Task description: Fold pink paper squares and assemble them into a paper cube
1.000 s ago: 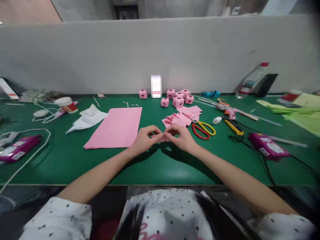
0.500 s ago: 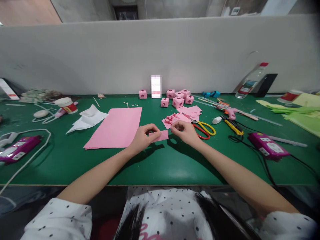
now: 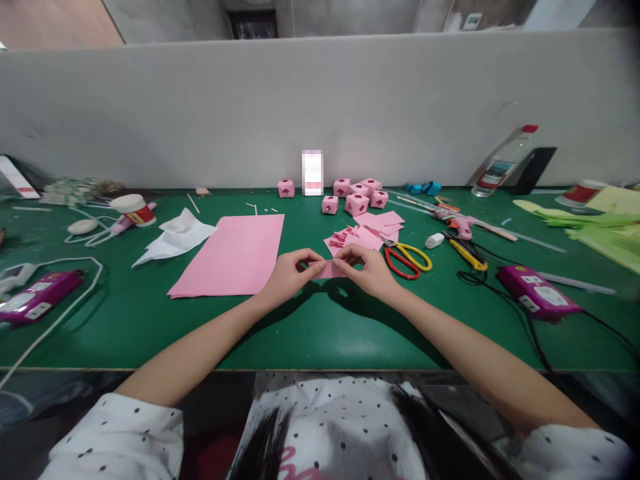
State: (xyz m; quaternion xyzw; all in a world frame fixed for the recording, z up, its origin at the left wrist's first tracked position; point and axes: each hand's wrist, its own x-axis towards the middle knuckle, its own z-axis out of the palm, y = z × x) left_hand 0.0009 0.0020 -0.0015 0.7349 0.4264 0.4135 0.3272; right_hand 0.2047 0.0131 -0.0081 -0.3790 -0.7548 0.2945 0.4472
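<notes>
Between my hands, above the green table, is a small pink paper strip. My left hand pinches its left end between thumb and fingers. At the other end, my right hand grips it the same way, the fingertips of both hands close together. Just behind my right hand lies a pile of pink paper pieces, some with dark red marks. Scissors with red and yellow handles rest to its right. A stack of large pink paper sheets lies left of my left hand.
Several pink paper cubes stand at the back near a lit phone. To the right are a pink glue gun, a yellow cutter and a purple power strip with cables. Crumpled white paper and a paper cup sit left.
My right hand has moved slightly left and taken hold of the free right end of the pink paper strip. My left hand keeps its grip, almost in the same place.
</notes>
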